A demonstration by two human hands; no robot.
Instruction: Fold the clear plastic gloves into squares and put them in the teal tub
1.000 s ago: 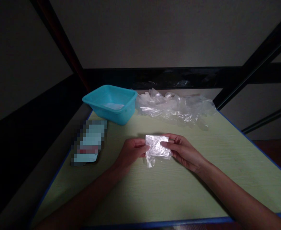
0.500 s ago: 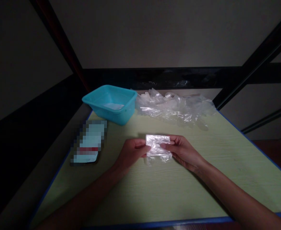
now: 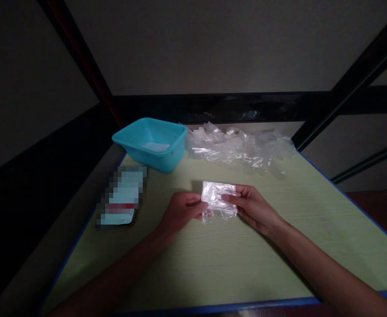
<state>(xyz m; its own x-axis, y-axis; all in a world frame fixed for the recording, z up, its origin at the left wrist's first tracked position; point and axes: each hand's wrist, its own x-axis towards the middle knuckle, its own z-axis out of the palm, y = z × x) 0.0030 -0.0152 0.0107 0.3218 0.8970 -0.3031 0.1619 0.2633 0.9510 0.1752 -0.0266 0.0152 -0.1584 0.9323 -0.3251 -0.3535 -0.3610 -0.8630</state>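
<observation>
Between my two hands, above the middle of the table, is a small white packet in clear plastic wrap (image 3: 215,193). Its surface is shiny and crinkled, and loose clear film hangs from its lower edge. My left hand (image 3: 185,211) pinches the lower left side, thumb on the front and fingers behind. On the right side, my right hand (image 3: 251,206) grips it the same way, its thumb lying across the front. The fingers behind the packet are partly hidden. What is inside the wrap I cannot make out.
A turquoise plastic basin (image 3: 173,152) stands at the back left, with something white inside. Beside it, a heap of clear plastic bags (image 3: 242,149) lies along the back edge. A pixelated flat object (image 3: 122,196) rests at the left. The pale green table (image 3: 193,273) has blue edging.
The packet's top edge has risen slightly and its face has tilted a little between my hands. Both hands keep their hold in nearly the same place.
</observation>
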